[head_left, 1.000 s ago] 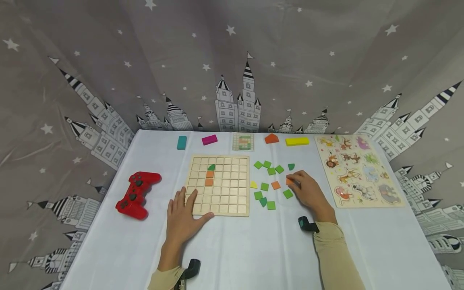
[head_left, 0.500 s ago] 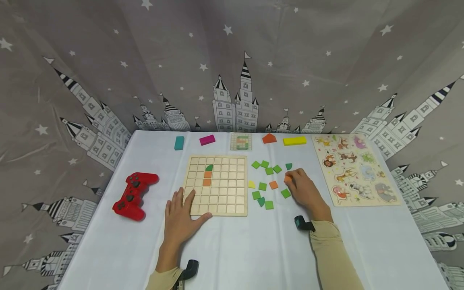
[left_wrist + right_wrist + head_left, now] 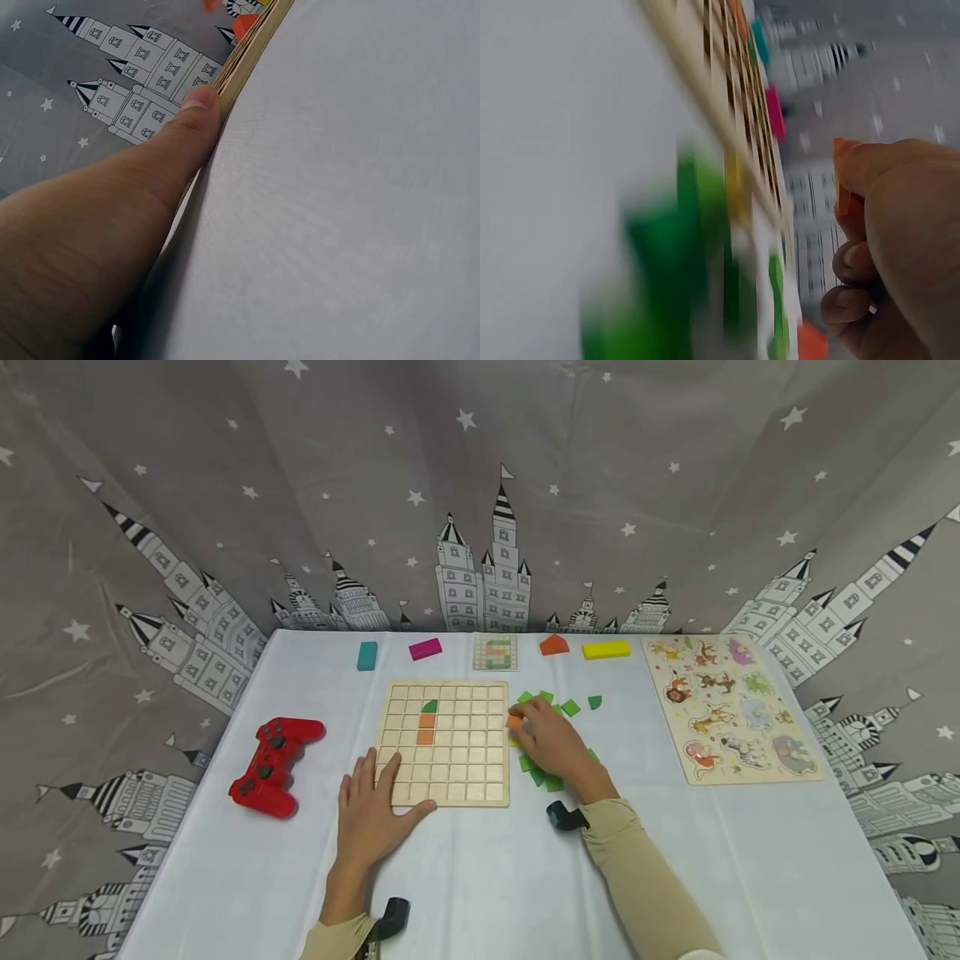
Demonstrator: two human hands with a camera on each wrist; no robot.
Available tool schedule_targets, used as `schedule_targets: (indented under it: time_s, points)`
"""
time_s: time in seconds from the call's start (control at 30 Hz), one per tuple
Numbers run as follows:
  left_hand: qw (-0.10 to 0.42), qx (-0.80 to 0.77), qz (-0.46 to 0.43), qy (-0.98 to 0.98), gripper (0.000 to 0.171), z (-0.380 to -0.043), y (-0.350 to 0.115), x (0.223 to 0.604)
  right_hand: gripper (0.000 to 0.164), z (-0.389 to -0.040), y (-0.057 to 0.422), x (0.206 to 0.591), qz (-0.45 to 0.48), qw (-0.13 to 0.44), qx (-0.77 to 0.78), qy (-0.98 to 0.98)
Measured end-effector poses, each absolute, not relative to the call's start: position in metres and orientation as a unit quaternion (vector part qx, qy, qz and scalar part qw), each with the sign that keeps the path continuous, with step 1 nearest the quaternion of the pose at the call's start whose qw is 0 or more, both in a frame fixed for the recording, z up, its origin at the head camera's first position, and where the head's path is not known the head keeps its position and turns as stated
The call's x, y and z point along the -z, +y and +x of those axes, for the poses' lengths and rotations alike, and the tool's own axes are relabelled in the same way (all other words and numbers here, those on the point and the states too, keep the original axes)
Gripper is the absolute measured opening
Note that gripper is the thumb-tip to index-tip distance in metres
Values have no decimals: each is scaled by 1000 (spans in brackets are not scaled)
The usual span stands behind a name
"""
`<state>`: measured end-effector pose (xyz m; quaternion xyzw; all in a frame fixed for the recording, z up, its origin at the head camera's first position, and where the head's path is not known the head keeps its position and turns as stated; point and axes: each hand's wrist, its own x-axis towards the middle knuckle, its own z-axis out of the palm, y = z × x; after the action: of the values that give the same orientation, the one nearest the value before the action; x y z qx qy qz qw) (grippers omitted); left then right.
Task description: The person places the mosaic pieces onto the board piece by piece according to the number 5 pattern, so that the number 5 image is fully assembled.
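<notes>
My right hand (image 3: 553, 742) pinches an orange square tile (image 3: 841, 178) between thumb and fingertip, at the right edge of the wooden grid board (image 3: 471, 768). On the board, a green quarter-round tile (image 3: 430, 706) stands above two orange tiles (image 3: 426, 728) in one column. My left hand (image 3: 375, 818) lies spread on the board's lower left corner, its thumb (image 3: 196, 112) against the near edge. Under and around the right hand lie several green tiles (image 3: 570, 707), partly hidden by it. A yellow tile (image 3: 736, 184) shows beside the board in the right wrist view.
A small pattern card (image 3: 496, 652) stands behind the board, between a magenta block (image 3: 425, 649) and an orange block (image 3: 554, 645). A teal block (image 3: 367, 656) and yellow block (image 3: 606, 649) flank them. A red game controller (image 3: 276, 768) lies left, an animal puzzle board (image 3: 731, 714) right.
My right hand has carried the orange tile leftward from the right side of the loose tiles to the board's edge. The left hand stays on the board.
</notes>
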<state>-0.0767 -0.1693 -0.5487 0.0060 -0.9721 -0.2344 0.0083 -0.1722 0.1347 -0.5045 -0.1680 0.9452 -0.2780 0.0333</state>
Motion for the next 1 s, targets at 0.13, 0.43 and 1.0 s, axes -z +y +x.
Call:
schedule_targets:
  time_s: [0.13, 0.43, 1.0]
  points:
    - [10, 230, 6, -973, 102, -77, -170, 549, 35, -178, 96, 505, -222, 40, 277, 934]
    - [15, 225, 1, -974, 102, -77, -170, 551, 35, -181, 40, 515, -272, 54, 236, 931]
    - [-11, 223, 8, -975, 103, -77, -171, 546, 32, -185, 27, 521, -252, 52, 231, 938]
